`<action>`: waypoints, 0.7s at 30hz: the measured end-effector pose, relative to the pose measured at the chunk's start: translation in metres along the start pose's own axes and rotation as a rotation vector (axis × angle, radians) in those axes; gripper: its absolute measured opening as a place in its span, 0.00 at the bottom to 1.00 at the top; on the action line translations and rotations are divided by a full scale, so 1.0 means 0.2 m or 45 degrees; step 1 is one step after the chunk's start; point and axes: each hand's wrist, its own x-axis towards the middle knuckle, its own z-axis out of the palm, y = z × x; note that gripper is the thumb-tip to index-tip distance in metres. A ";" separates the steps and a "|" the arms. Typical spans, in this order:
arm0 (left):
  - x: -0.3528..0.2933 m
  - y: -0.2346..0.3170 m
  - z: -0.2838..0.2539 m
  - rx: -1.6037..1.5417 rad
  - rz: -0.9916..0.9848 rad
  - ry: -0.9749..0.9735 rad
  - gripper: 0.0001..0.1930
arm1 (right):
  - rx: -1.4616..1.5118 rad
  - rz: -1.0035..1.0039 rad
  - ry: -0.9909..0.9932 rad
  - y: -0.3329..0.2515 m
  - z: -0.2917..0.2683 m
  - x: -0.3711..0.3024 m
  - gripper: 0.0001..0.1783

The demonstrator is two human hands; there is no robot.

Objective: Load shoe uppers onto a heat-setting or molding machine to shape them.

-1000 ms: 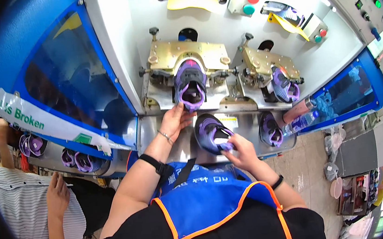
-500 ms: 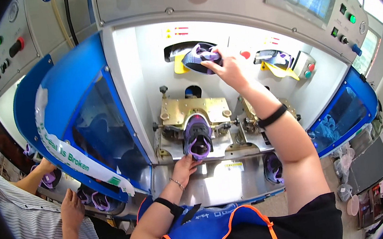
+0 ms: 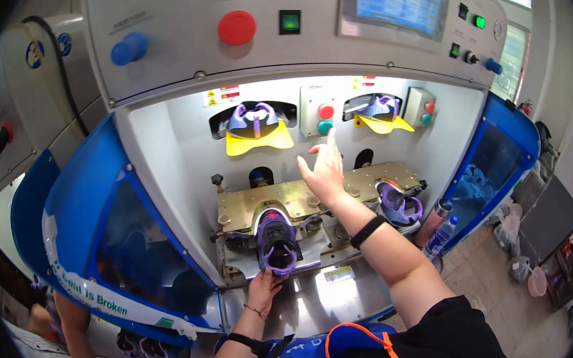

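Note:
My left hand point(image 3: 263, 291) has its fingers closed round the heel of a black and purple shoe upper point(image 3: 277, 239). Its toe end sits in the brass-coloured clamp point(image 3: 281, 197) of the left station. My right hand point(image 3: 325, 169) is empty, fingers apart, with the index finger stretched up to the green button point(image 3: 325, 128) below a red one; I cannot tell whether it presses. To the left of that hand, a second purple and black upper point(image 3: 253, 121) rests over a yellow plate point(image 3: 259, 142) at the back wall.
At the right station are another upper point(image 3: 399, 202) in the lower clamp and one point(image 3: 384, 107) above a yellow plate point(image 3: 388, 124). A blue-framed door point(image 3: 130, 223) stands at left. Bottles point(image 3: 440, 236) stand by the right side. Another person's arm point(image 3: 81, 347) is at lower left.
My right hand has let go of the upper at the back wall and moved down beside it, to the button box. My left hand still holds the lower shoe upper. The view has shifted.

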 end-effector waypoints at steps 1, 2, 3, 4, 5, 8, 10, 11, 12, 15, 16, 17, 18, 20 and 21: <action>-0.01 -0.01 -0.02 -0.003 0.020 0.013 0.28 | 0.002 0.109 -0.288 -0.02 -0.02 0.03 0.22; 0.00 -0.01 -0.03 0.000 0.035 0.008 0.27 | -0.005 0.228 -0.565 -0.03 -0.08 0.07 0.22; 0.00 -0.02 -0.04 0.016 0.017 -0.014 0.27 | -0.102 0.144 -0.563 -0.02 -0.10 0.06 0.23; 0.00 -0.02 -0.05 -0.005 0.026 -0.002 0.26 | -0.129 0.202 -0.725 -0.02 -0.15 0.08 0.23; 0.02 -0.03 -0.05 -0.023 0.027 -0.001 0.26 | -0.114 0.196 -0.750 0.00 -0.20 0.09 0.23; 0.06 -0.07 -0.04 -0.039 0.074 -0.027 0.20 | 0.142 -0.048 -0.495 0.13 -0.30 0.02 0.19; 0.07 -0.06 -0.04 -0.020 0.026 -0.027 0.23 | 0.225 -0.326 -0.213 0.19 -0.30 -0.14 0.15; 0.06 -0.06 -0.09 -0.017 0.026 0.003 0.27 | 0.448 -0.346 -0.239 0.14 -0.33 -0.23 0.12; 0.06 -0.07 -0.17 -0.053 0.020 0.000 0.28 | 0.463 -0.163 -0.440 0.07 -0.39 -0.36 0.09; 0.05 -0.04 -0.13 -0.015 0.006 0.126 0.37 | 0.287 -0.134 -0.723 0.15 -0.50 -0.89 0.11; 0.06 -0.03 -0.12 -0.028 0.001 0.145 0.37 | 0.257 -0.070 -0.894 0.20 -0.56 -1.07 0.13; 0.07 -0.01 -0.07 -0.050 -0.034 0.165 0.36 | 0.199 -0.023 -1.038 0.28 -0.63 -1.26 0.17; 0.08 0.01 -0.02 -0.070 -0.068 0.182 0.35 | 0.143 0.028 -1.179 0.36 -0.72 -1.42 0.22; 0.09 0.05 0.06 -0.009 -0.124 0.193 0.36 | -0.124 0.239 -1.563 0.44 -0.84 -1.65 0.36; 0.08 0.06 0.09 0.031 -0.125 0.231 0.36 | -0.133 0.263 -1.557 0.45 -0.91 -1.75 0.36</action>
